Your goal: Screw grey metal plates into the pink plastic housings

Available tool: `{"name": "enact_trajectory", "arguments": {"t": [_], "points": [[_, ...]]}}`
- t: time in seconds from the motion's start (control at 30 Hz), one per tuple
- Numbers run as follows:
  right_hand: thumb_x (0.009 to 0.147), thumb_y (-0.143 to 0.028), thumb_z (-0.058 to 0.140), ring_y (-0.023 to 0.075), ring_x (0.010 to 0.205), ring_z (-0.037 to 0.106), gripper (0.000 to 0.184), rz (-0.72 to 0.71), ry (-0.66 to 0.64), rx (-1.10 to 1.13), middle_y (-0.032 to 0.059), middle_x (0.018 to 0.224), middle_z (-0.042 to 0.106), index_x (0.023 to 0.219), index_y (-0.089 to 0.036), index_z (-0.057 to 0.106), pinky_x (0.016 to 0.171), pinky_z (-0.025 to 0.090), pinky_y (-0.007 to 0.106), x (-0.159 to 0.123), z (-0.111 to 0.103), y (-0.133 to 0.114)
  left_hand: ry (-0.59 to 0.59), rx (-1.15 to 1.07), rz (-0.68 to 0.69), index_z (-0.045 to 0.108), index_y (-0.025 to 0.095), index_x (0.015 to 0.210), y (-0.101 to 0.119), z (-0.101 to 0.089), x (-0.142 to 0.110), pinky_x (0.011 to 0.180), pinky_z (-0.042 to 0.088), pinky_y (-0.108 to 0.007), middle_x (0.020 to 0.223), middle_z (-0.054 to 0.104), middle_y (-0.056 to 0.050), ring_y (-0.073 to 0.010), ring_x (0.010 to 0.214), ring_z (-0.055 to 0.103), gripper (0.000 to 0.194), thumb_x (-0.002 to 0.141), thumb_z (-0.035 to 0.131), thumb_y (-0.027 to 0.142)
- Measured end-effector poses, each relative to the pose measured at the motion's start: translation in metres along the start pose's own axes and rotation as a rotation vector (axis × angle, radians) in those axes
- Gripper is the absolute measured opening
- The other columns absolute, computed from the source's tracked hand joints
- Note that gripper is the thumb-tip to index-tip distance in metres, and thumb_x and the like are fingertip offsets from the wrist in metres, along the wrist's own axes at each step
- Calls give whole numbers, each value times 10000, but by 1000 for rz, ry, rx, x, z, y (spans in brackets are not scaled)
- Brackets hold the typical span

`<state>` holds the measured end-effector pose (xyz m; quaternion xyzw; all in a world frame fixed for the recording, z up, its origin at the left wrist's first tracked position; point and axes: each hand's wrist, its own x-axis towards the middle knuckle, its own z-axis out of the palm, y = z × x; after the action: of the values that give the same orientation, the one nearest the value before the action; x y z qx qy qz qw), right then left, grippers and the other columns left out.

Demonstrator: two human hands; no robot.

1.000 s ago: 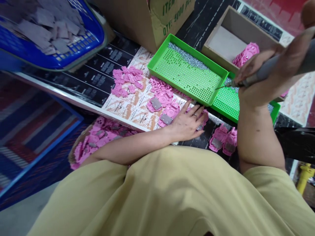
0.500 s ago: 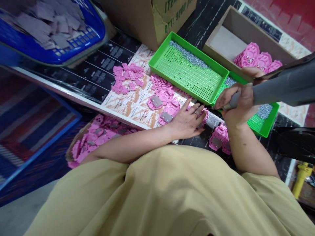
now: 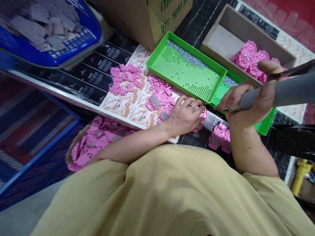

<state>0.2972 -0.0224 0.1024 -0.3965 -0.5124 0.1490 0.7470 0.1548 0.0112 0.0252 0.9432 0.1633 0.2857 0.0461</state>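
Observation:
My left hand (image 3: 184, 114), a ring on one finger, curls over a pink plastic casing (image 3: 202, 119) and hides most of it. A grey electric screwdriver (image 3: 292, 88) is gripped in my right hand (image 3: 248, 101). Its thin dark tip points left, close to the fingertips of my left hand. Whether the tip touches a screw is hidden. More pink casings with grey plates (image 3: 155, 102) lie left of my left hand. Two others (image 3: 218, 136) sit below my right wrist.
Small metal screws (image 3: 189, 55) lie in a perforated green tray (image 3: 182, 78); a second green tray (image 3: 265, 127) is partly under my right hand. An open box (image 3: 221, 36) holds stacked pink casings. Loose pink pieces (image 3: 125, 78), a blue basket (image 3: 91, 42) and a carton (image 3: 133, 23) stand leftward.
The fingers of my left hand have drawn in from spread to curled over the casing. My right hand and the screwdriver have shifted slightly right, and the fingers have moved on the handle.

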Motion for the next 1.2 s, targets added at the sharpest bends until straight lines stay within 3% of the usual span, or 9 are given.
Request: {"name": "enact_trajectory", "arguments": {"t": [0.13, 0.27, 0.43, 0.8, 0.9, 1.07, 1.2], "points": [[932, -454, 613, 95, 271, 304, 174, -43, -27, 31, -98, 438, 383, 1031, -314, 646, 267, 316, 230, -6, 6, -4, 8, 24, 17, 706, 163, 995, -3, 1, 5, 820, 410, -406, 976, 745, -71, -231, 928, 627, 238, 1024, 505, 288], [922, -442, 609, 84, 267, 329, 205, -67, -71, 58, -92, 444, 406, 1051, -308, 694, 281, 362, 216, -5, 3, -11, -29, 15, 19, 696, 176, 859, -8, 4, 4, 766, 376, -387, 851, 728, -44, -210, 860, 603, 234, 1015, 534, 242], [936, -422, 574, 76, 275, 371, 201, -49, -15, 70, -84, 453, 386, 1028, -308, 711, 306, 388, 193, -2, -3, -17, -35, -41, 15, 719, 182, 902, -11, 4, 2, 779, 367, -386, 898, 739, -45, -207, 866, 587, 258, 1028, 518, 281], [907, -486, 606, 74, 267, 333, 265, 0, -49, 116, -85, 450, 391, 1064, -311, 730, 279, 366, 198, -4, -8, -20, 137, -164, 49, 733, 207, 892, -12, 8, 0, 818, 367, -367, 831, 730, -13, -190, 835, 567, 291, 1033, 520, 345], [902, -561, 609, 81, 273, 343, 283, 31, -36, 73, -93, 457, 356, 1066, -351, 703, 293, 387, 205, -6, -10, -18, 96, -192, 33, 736, 215, 888, -12, 10, 0, 836, 373, -381, 842, 736, -23, -197, 862, 578, 318, 1036, 504, 374], [951, -535, 532, 77, 238, 250, 264, -32, -27, 25, -107, 430, 291, 1064, -347, 679, 261, 291, 208, -6, -4, -8, -15, -213, -24, 745, 207, 895, -12, 11, 0, 887, 409, -414, 868, 746, -48, -214, 915, 609, 353, 1034, 490, 408], [938, -498, 567, 102, 260, 278, 184, -59, 32, -55, -96, 427, 334, 955, -333, 648, 276, 301, 244, -6, 1, -1, -66, -190, -61, 742, 190, 1077, -12, 4, 0, 939, 435, -455, 1037, 757, -81, -250, 1017, 628, 324, 1012, 530, 426]]}}
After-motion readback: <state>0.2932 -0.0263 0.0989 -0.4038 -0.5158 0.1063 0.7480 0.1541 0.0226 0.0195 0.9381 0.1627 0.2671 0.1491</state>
